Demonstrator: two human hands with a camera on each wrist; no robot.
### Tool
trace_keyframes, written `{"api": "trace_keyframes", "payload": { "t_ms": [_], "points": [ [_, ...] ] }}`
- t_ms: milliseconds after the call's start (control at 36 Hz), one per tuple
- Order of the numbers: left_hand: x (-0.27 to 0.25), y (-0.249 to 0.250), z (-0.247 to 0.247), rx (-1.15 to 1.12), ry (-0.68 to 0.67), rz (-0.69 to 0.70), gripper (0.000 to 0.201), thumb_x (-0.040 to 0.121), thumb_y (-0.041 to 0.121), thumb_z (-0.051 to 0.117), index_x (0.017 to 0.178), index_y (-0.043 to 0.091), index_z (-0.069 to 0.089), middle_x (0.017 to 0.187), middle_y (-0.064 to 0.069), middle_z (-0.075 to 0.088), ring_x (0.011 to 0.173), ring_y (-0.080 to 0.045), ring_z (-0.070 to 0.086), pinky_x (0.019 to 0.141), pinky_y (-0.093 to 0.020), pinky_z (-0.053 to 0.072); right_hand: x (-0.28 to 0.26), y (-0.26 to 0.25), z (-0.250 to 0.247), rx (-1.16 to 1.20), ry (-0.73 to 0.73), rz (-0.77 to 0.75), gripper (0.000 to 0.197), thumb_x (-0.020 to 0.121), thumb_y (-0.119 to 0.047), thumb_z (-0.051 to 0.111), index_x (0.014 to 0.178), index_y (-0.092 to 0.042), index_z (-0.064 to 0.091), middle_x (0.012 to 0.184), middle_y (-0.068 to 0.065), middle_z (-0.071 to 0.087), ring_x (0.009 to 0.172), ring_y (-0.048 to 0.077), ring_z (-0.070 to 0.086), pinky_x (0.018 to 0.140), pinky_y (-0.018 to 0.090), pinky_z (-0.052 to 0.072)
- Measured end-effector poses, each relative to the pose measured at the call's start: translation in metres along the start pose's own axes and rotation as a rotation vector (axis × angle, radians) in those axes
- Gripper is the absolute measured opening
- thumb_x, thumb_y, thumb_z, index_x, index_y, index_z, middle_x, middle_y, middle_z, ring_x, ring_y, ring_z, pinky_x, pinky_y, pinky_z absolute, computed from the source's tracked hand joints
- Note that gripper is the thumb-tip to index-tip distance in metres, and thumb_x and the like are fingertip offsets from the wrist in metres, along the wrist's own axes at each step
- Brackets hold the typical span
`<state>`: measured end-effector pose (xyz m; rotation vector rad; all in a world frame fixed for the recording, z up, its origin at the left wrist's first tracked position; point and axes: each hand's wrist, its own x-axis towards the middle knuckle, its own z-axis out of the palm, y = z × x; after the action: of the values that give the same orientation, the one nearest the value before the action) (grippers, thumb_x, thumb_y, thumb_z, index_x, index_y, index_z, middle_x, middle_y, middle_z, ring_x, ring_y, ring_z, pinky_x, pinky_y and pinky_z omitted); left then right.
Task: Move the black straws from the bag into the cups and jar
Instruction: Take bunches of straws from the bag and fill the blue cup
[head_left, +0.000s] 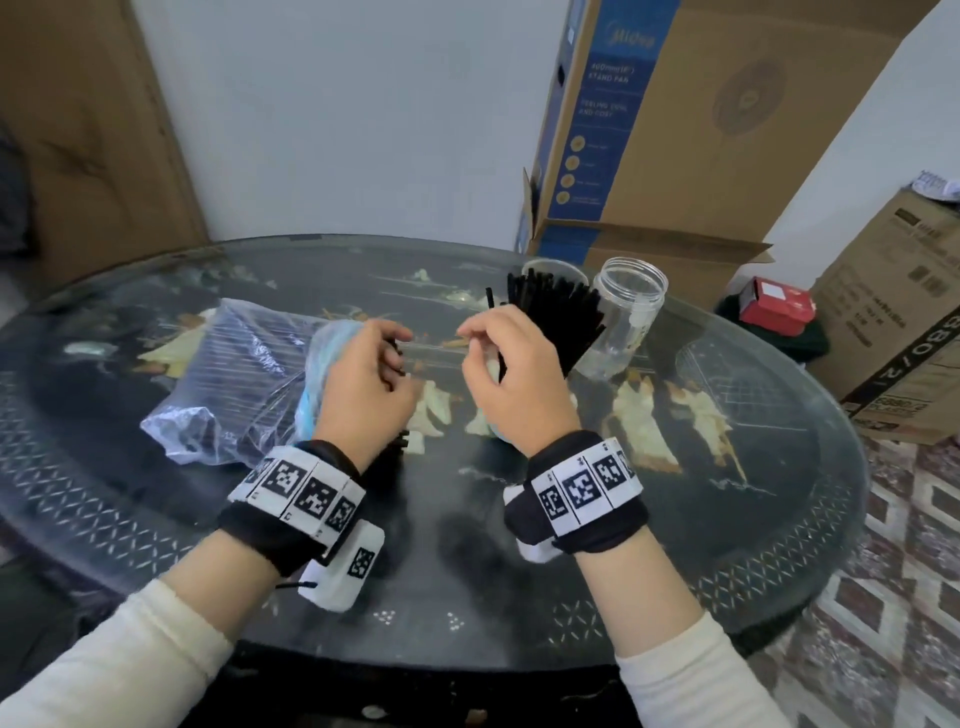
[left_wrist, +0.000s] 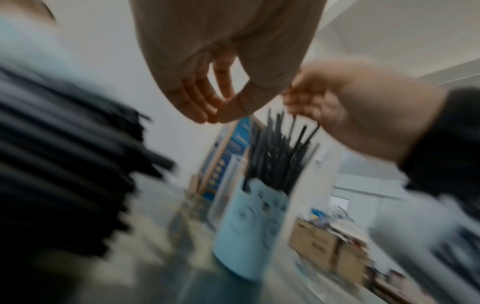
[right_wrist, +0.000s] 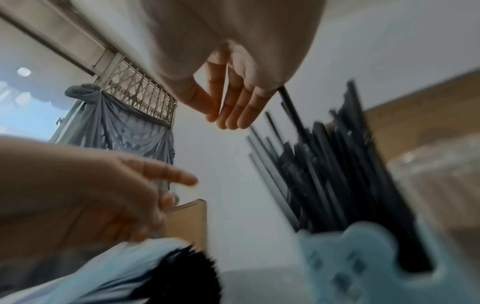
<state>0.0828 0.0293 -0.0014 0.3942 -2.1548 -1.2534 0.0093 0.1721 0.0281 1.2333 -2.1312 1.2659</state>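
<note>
Left hand (head_left: 363, 384): grips the bag (head_left: 244, 374) of straws (left_wrist: 64, 174), keeping its mouth reachable.
Right hand (head_left: 511, 374): pinches one straw (head_left: 491, 306), near the blue cup (left_wrist: 249, 230).
Jar (head_left: 626, 322): empty, far right.

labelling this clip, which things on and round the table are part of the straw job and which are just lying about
Part of the job:
plastic bag
black straws
blue cup
clear jar
left hand
right hand

Just lying about:
fan box
red box
brown carton

Both wrist views are motion-blurred. In the head view, the right hand (head_left: 506, 364) hides the blue cup (left_wrist: 249, 230) at centre; the left hand (head_left: 363, 379) covers the bag (head_left: 234, 374) mouth.
</note>
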Motion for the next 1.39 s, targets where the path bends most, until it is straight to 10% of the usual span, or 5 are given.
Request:
{"api": "trace_keyframes", "payload": {
  "t_ms": [306,528,944,1111,1389],
  "points": [
    [0.012,-0.051,-0.074,0.376,-0.017,-0.114,0.038,0.077,0.031,0.068,0.113,0.034,0.055,0.109,-0.008,0.046,0.1,-0.022,0.048,0.094,-0.036,0.043,-0.009,-0.021,0.063,-0.061,-0.447,0.088,0.027,0.093,-0.02,0.054,0.118,-0.014,0.063,0.12,0.0,0.061,0.116,0.017,0.053,0.099,0.032,0.043],
    [0.013,-0.057,-0.085,0.428,-0.208,-0.186,0.029,0.084,0.024,0.063,0.11,0.036,0.06,0.099,0.001,0.06,0.092,-0.014,0.057,0.084,-0.03,0.046,-0.01,-0.013,0.09,-0.175,-0.864,0.307,0.052,0.086,-0.037,0.069,0.133,-0.025,0.048,0.13,0.005,0.043,0.12,0.022,0.043,0.101,0.032,0.036],
    [0.02,-0.05,-0.09,0.375,-0.148,-0.223,0.03,0.083,0.013,0.06,0.105,0.032,0.068,0.1,0.01,0.064,0.088,-0.007,0.056,0.079,-0.02,0.041,0.005,-0.012,0.097,0.042,-0.776,0.24,0.04,0.087,-0.017,0.07,0.125,-0.027,0.061,0.128,-0.002,0.061,0.12,0.015,0.053,0.101,0.027,0.037],
    [0.02,-0.053,-0.092,0.363,-0.152,-0.202,0.032,0.083,0.013,0.06,0.108,0.032,0.068,0.11,0.008,0.066,0.091,-0.006,0.056,0.082,-0.02,0.041,0.008,-0.005,0.09,0.28,-0.664,0.446,0.027,0.088,-0.01,0.07,0.112,-0.022,0.072,0.109,-0.004,0.07,0.076,0.009,0.07,0.076,0.016,0.053],
    [0.018,-0.055,-0.09,0.351,-0.152,-0.179,0.032,0.085,0.012,0.058,0.11,0.03,0.067,0.116,0.007,0.065,0.089,-0.009,0.058,0.083,-0.023,0.046,0.005,-0.002,0.089,0.424,-0.557,0.516,0.028,0.092,-0.006,0.064,0.119,-0.012,0.068,0.114,-0.001,0.066,0.083,0.002,0.068,0.08,0.016,0.054]
  ]
}}
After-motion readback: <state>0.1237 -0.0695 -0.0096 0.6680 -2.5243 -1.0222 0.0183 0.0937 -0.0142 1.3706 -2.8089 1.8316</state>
